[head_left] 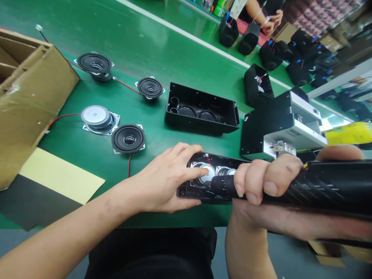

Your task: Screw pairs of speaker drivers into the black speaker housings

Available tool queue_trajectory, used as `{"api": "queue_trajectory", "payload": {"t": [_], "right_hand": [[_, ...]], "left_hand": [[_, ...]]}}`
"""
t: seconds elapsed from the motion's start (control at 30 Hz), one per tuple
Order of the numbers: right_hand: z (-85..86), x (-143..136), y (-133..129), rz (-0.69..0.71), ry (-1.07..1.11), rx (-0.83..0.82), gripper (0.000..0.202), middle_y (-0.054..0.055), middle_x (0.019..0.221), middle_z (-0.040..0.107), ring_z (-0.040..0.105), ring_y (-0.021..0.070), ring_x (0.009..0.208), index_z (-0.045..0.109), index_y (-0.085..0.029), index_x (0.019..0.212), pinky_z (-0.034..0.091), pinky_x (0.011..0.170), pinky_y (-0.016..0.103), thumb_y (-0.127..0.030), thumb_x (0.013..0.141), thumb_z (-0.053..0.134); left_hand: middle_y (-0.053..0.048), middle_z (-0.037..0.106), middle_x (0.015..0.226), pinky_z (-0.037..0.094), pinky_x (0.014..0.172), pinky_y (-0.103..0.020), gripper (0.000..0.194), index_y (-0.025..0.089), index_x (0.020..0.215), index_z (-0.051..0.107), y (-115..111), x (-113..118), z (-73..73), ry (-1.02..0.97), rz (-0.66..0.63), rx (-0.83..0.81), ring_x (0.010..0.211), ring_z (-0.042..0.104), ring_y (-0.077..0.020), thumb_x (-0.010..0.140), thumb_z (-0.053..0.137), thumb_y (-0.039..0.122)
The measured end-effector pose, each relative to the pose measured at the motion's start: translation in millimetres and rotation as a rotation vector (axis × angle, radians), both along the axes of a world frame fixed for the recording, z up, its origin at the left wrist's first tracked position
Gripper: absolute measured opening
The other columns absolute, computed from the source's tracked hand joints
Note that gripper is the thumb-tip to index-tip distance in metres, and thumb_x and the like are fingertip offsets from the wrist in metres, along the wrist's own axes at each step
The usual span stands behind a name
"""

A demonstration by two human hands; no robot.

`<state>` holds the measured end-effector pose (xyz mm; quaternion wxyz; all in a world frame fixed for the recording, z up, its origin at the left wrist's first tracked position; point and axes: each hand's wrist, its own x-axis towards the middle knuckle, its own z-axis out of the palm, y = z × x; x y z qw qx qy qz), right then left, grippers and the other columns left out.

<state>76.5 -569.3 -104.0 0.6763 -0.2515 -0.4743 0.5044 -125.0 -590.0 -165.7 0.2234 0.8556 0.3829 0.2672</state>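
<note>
My left hand (174,178) grips the left end of a black speaker box (188,192), thumb on the near side and fingers over the far side. Its index finger lies on the silver back of a speaker driver (203,179) seated inside. A second driver (225,171) sits to the right in the same box. My right hand (267,182) is wrapped round a black electric screwdriver (325,186), held nearly level over the box. Its front end points left at the first driver; the tip and any screw are hidden.
Several loose speaker drivers (129,138) with red wires lie at left, beside a cardboard box (35,85) and a yellow-and-black sheet (61,174). An open black housing (200,112) stands beyond my hands. A black-and-silver machine (279,124) stands right. Across the bench are a person's hands (271,23).
</note>
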Motion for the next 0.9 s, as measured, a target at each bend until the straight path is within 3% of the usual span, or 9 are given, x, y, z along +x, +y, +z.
{"api": "queue_trajectory", "payload": {"t": [0.27, 0.47, 0.63, 0.73, 0.83, 0.9], "right_hand": [[-3.2, 0, -2, 0.018, 0.001, 0.028, 0.031, -0.008, 0.058, 0.064, 0.045, 0.0092, 0.031, 0.082, -0.034, 0.108, 0.044, 0.033, 0.023, -0.057, 0.089, 0.086], [-9.5, -2, -9, 0.093, -0.051, 0.114, 0.036, -0.003, 0.067, 0.069, 0.056, 0.0135, 0.039, 0.078, -0.031, 0.124, 0.052, 0.04, 0.028, -0.059, 0.104, 0.068], [-4.5, -4, -4, 0.078, -0.025, 0.039, 0.037, -0.005, 0.065, 0.068, 0.053, 0.0118, 0.037, 0.079, -0.032, 0.121, 0.048, 0.038, 0.027, -0.056, 0.093, 0.083], [0.8, -2, -1, 0.051, -0.01, 0.022, 0.036, -0.007, 0.063, 0.066, 0.05, 0.0107, 0.035, 0.079, -0.034, 0.119, 0.047, 0.038, 0.026, -0.057, 0.091, 0.084], [5.6, 2, 0, 0.023, 0.023, 0.045, 0.033, -0.009, 0.063, 0.066, 0.047, 0.0081, 0.033, 0.078, -0.034, 0.118, 0.045, 0.038, 0.023, -0.057, 0.094, 0.082], [8.1, 5, -1, 0.025, 0.046, 0.064, 0.032, -0.009, 0.065, 0.067, 0.048, 0.0072, 0.034, 0.076, -0.033, 0.12, 0.045, 0.039, 0.022, -0.056, 0.098, 0.076]], "left_hand": [[-0.02, 0.05, 0.155, 0.054, 0.11, -0.061, 0.049, 0.023, 0.137, 0.07, 2, 2, 2.3, 0.012, -0.016, 0.045, 0.135, 0.052, -0.0388, 0.094, 0.075, 0.044], [-0.017, 0.05, 0.154, 0.053, 0.11, -0.057, 0.049, 0.026, 0.138, 0.07, 3, 4, 2.8, 0.049, -0.015, 0.022, 0.133, 0.052, -0.0368, 0.094, 0.075, 0.047], [-0.017, 0.05, 0.154, 0.053, 0.11, -0.057, 0.047, 0.025, 0.136, 0.071, 2, 3, 2.2, 0.017, 0.001, 0.016, 0.131, 0.053, -0.0357, 0.094, 0.075, 0.046], [-0.016, 0.048, 0.16, 0.05, 0.116, -0.059, 0.054, 0.026, 0.14, 0.068, 0, 0, 3.4, 0.011, 0.007, -0.028, 0.138, 0.05, -0.0363, 0.092, 0.079, 0.048], [-0.017, 0.037, 0.171, 0.044, 0.124, -0.062, 0.072, 0.027, 0.148, 0.063, -3, -6, 6.3, -0.018, -0.002, -0.087, 0.154, 0.038, -0.0387, 0.087, 0.085, 0.057], [-0.015, 0.032, 0.176, 0.043, 0.127, -0.061, 0.066, 0.027, 0.147, 0.064, -7, -9, 9.4, -0.04, 0.031, -0.099, 0.161, 0.031, -0.0374, 0.09, 0.082, 0.056]]}}
